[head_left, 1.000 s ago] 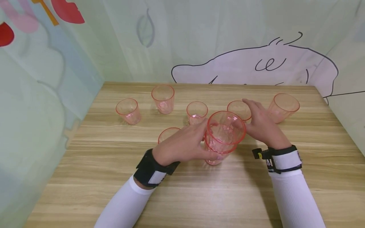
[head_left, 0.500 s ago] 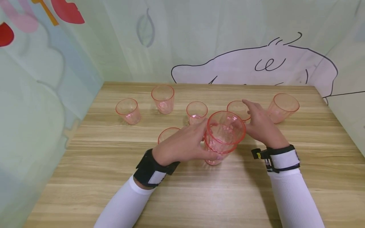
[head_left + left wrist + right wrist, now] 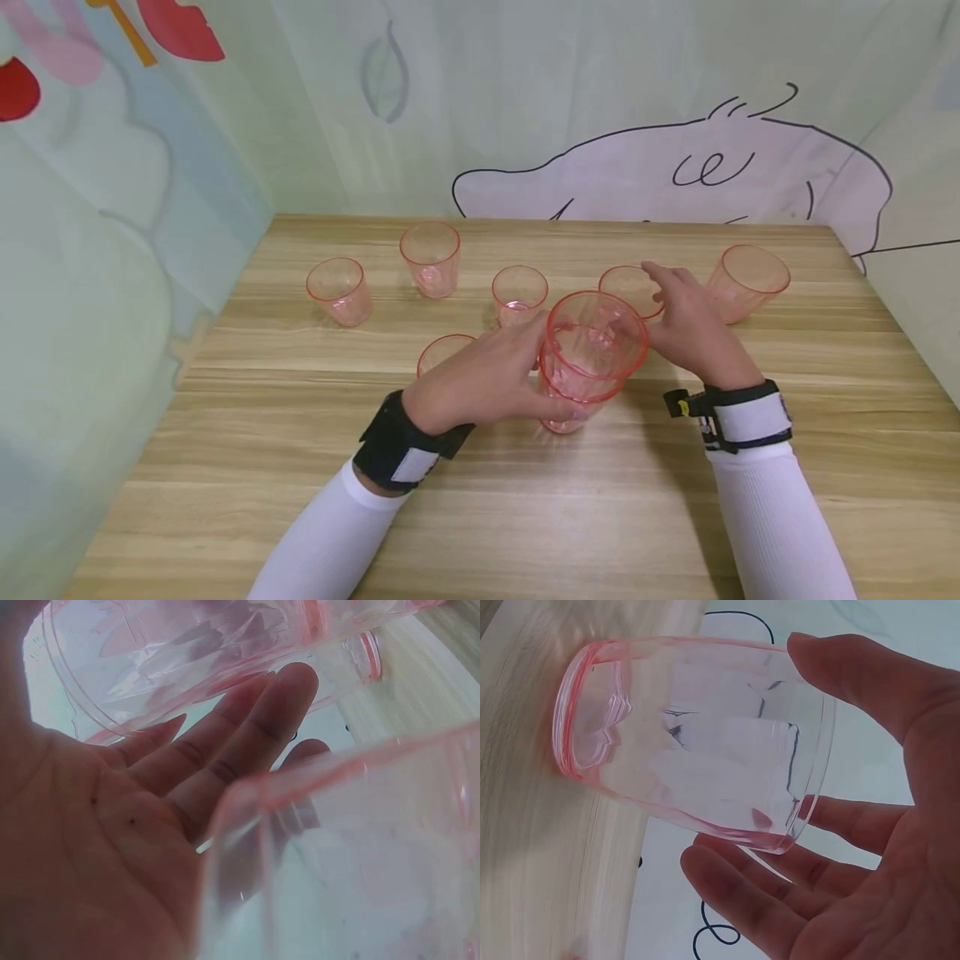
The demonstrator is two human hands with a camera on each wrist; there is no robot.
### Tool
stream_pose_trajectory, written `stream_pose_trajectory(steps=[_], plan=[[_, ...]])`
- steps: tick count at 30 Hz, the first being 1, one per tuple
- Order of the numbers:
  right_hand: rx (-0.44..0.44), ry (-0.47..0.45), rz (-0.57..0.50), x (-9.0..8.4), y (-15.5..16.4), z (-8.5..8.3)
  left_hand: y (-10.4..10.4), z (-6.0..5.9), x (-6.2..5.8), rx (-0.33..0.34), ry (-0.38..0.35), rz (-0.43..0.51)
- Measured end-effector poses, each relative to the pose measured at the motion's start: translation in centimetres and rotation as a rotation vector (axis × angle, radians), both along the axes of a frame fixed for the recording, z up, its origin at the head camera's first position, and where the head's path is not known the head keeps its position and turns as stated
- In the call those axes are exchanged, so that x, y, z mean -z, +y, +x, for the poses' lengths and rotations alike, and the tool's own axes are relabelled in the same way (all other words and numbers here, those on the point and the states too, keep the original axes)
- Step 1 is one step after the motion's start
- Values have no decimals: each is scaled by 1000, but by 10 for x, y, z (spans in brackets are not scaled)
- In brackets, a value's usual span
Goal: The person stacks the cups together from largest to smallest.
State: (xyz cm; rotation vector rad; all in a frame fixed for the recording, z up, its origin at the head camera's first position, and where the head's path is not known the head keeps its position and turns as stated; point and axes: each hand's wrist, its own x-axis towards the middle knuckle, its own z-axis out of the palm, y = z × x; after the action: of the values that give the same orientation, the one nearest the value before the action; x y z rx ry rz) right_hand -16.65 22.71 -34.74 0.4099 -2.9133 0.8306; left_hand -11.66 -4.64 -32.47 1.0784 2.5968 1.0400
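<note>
My left hand (image 3: 487, 379) grips a stack of clear pink plastic cups (image 3: 592, 354) standing mid-table, fingers curled round its near side. In the left wrist view the fingers (image 3: 247, 727) lie against the stack's wall (image 3: 187, 652), with another pink cup (image 3: 360, 862) close in front. My right hand (image 3: 667, 304) reaches round a single pink cup (image 3: 626, 287) behind the stack. In the right wrist view that cup (image 3: 697, 742) stands upright on the table, with the thumb (image 3: 855, 675) at its rim and the spread fingers (image 3: 780, 915) on the other side, not closed on it.
More pink cups stand on the wooden table (image 3: 525, 517): far left (image 3: 339, 290), back left (image 3: 430, 257), centre (image 3: 517, 293), one behind my left hand (image 3: 442, 352), and a tilted one at the right (image 3: 746, 282). Curtained walls close in the left, back and right.
My right hand has edged slightly further round the single cup. The left hand and the stack have stayed put.
</note>
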Motion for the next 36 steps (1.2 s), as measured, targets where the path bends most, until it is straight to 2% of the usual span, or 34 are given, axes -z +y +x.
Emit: stream_pose_trajectory(steps=[11,20,36], plan=[[71,-56,0,-1,-3,0,0,0,2,-2,8,8],[100,-59,-18,0,-4,1,-1,1,1,-6,4,3],[140,-2,-101,-4,-4,2,-1,1,0,-15,-12,-19]])
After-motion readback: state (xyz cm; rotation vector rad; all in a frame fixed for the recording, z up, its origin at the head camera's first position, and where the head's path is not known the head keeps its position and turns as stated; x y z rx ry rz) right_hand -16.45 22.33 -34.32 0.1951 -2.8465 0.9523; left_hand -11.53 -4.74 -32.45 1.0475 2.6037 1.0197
